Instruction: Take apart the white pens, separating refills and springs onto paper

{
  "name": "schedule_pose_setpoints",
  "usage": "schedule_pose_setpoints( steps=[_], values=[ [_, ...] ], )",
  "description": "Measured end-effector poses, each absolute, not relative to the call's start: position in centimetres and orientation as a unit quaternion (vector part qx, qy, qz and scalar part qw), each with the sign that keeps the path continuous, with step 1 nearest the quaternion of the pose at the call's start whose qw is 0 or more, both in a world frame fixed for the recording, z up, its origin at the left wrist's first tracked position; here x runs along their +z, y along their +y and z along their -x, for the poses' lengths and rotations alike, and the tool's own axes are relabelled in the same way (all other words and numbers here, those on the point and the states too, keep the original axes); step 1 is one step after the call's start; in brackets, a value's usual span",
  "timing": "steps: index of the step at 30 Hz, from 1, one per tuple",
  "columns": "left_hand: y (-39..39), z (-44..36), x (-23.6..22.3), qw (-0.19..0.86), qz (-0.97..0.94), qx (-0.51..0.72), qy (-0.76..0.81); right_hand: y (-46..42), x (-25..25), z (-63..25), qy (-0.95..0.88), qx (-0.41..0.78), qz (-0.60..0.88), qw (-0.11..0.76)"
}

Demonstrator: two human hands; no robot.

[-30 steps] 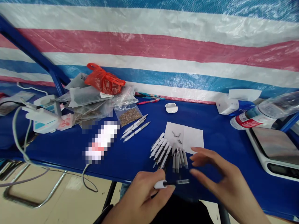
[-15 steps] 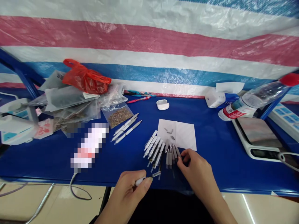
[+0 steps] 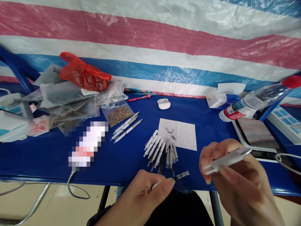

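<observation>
My left hand (image 3: pixel 150 196) is closed around a white pen body, mostly hidden by the fingers; a spring (image 3: pixel 183 174) on its dark refill end sticks out past the thumb to the right. Raised to its right, my right hand (image 3: pixel 244 185) pinches a light grey pen front section (image 3: pixel 227 160), its silver tip pointing right. The two parts are apart. Beyond my hands lie several white pen bodies (image 3: pixel 154 147) in a row, beside several grey pen front sections (image 3: pixel 170 156). A white paper (image 3: pixel 187 136) behind them bears a few small springs (image 3: pixel 169 130).
To the left lie three white pens (image 3: pixel 128 130), a blurred-out phone-like object (image 3: pixel 88 144) on a cable, plastic bags (image 3: pixel 68 97) and a red bag (image 3: pixel 84 73). A white earbud case (image 3: pixel 164 104) stands behind the paper. At right are a bottle (image 3: pixel 254 100) and a scale (image 3: pixel 257 131).
My right hand has picked up a grey pen front section from the group and lifted it toward me and right. My left hand has moved right with its pen body.
</observation>
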State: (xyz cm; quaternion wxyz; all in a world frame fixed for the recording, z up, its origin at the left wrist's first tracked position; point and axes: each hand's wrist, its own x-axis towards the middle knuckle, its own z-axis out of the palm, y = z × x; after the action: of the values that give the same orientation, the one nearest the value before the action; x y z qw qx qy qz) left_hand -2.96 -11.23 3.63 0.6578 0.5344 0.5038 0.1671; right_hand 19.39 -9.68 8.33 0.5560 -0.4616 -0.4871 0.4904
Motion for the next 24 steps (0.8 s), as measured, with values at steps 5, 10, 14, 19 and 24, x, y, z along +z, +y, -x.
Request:
schedule_pose_setpoints(
  steps=[5, 10, 14, 19, 24],
  values=[
    [-11.6, 2.7, 5.4, 0.636, -0.494, 0.147, 0.575, -10.5, 8.8, -18.0, -0.485, 0.450, 0.500, 0.560],
    [-11.8, 2.5, 5.7, 0.626, -0.484, 0.146, 0.594, -10.9, 8.4, -17.5, -0.501, 0.424, 0.522, 0.545],
    [-11.6, 2.3, 5.2, 0.617, -0.515, 0.157, 0.575, -10.9, 8.4, -17.9, -0.498, 0.410, 0.528, 0.553],
    [-11.4, 1.9, 5.5, 0.614, -0.519, 0.160, 0.573, -10.7, 8.2, -18.9, -0.510, 0.410, 0.531, 0.538],
    [-11.4, 1.3, 5.7, 0.610, -0.489, 0.122, 0.612, -10.6, 7.9, -19.7, -0.521, 0.434, 0.507, 0.532]
  ],
)
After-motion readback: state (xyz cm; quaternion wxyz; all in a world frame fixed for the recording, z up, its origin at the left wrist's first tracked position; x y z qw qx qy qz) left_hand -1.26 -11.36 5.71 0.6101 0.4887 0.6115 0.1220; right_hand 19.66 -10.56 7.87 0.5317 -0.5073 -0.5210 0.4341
